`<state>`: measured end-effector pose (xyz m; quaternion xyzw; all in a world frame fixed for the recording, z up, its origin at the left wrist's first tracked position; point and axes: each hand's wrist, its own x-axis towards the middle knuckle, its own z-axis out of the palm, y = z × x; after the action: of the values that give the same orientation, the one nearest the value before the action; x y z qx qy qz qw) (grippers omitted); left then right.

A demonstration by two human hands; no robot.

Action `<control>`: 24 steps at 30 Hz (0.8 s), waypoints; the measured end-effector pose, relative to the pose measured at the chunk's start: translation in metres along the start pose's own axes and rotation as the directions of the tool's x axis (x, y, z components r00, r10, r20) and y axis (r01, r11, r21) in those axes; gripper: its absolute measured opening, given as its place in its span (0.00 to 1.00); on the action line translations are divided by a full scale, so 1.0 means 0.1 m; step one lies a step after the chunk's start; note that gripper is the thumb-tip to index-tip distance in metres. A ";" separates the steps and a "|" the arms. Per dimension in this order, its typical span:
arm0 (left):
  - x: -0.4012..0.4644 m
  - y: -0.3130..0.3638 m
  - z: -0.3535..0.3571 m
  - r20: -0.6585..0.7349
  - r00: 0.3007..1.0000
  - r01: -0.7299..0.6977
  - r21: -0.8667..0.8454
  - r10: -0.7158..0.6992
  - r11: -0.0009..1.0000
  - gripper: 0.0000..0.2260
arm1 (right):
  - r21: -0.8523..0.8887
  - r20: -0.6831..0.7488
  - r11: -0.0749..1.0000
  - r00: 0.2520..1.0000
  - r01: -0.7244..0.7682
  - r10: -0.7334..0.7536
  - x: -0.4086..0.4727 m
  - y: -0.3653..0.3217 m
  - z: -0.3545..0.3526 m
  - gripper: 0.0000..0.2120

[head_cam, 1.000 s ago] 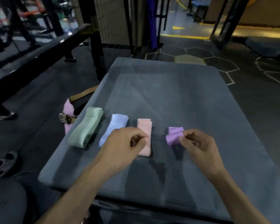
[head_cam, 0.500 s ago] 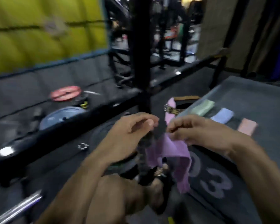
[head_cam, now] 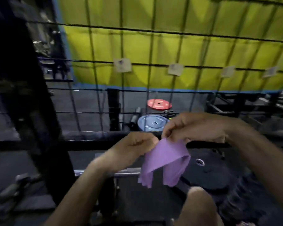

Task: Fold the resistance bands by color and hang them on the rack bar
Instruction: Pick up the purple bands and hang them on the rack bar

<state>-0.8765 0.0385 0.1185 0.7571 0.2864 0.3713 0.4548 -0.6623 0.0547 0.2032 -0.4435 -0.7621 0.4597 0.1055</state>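
Two hands: both work on one purple band (head_cam: 166,160), held up in front of the person at chest level in the head view.
Head view, right hand (head_cam: 194,128): fingers curled down, pinching the band's top edge; it sits higher and a little further forward than the other.
Head view, left hand (head_cam: 136,144): fingers curled tight at the band's left upper corner; it looks to grip that corner, though blur hides the exact pinch.
Band: it drapes down from the two hands as a folded sheet, two loose tails hanging side by side below, free of any support.
Long axis: the held top edge runs roughly left to right between the hands, nearly parallel to the bar.
Rack bar (head_cam: 88,137): a dark horizontal bar runs across the frame just behind and slightly below the hands, with wire mesh (head_cam: 137,62) rising beyond it.
Key relation: the band hangs on the near side of the bar, close to it but not yet over it; the right hand is the nearer one to the bar line.
Judgement: the coming move likely calls for lifting the band forward and over the bar, so the tails fall on either side.
Risk: a loose fold could open as it goes over.
Floor beyond: a blue plate (head_cam: 153,124) and a red plate (head_cam: 159,104) lie past the mesh.
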 end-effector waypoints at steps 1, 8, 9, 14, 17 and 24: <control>-0.09 -0.02 -0.09 -0.037 0.999 0.007 0.011 -0.006 1.000 0.18 | 0.005 0.019 1.000 1.000 0.020 -0.020 0.10 -0.03 0.06 0.05; -0.76 -0.09 -0.50 -0.213 0.975 0.116 0.246 -0.063 0.962 0.15 | -0.101 0.151 0.984 0.980 0.147 -0.131 0.58 -0.11 0.59 0.06; -0.83 -0.09 -0.55 -0.253 0.966 0.132 0.276 -0.060 0.952 0.14 | -0.105 0.146 0.981 0.979 0.161 -0.145 0.64 -0.17 0.63 0.06; -0.82 0.19 -0.81 -0.395 0.918 0.131 0.394 0.038 0.910 0.14 | -0.095 0.038 0.969 0.973 0.230 -0.227 0.75 -0.61 0.55 0.09; -0.61 0.37 -0.96 -0.408 0.904 0.072 0.439 0.127 0.895 0.14 | -0.140 -0.021 0.960 0.968 0.244 -0.250 0.74 -0.83 0.34 0.08; -0.31 0.34 -1.14 -0.541 0.836 0.163 0.403 0.091 0.901 0.10 | -0.274 -0.107 0.953 0.981 0.126 -0.160 0.91 -1.01 0.16 0.11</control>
<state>-0.9846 0.0544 0.1749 0.6951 0.4940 0.4899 0.1811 -0.7827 0.0973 0.2519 -0.4257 -0.8388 0.3149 0.1267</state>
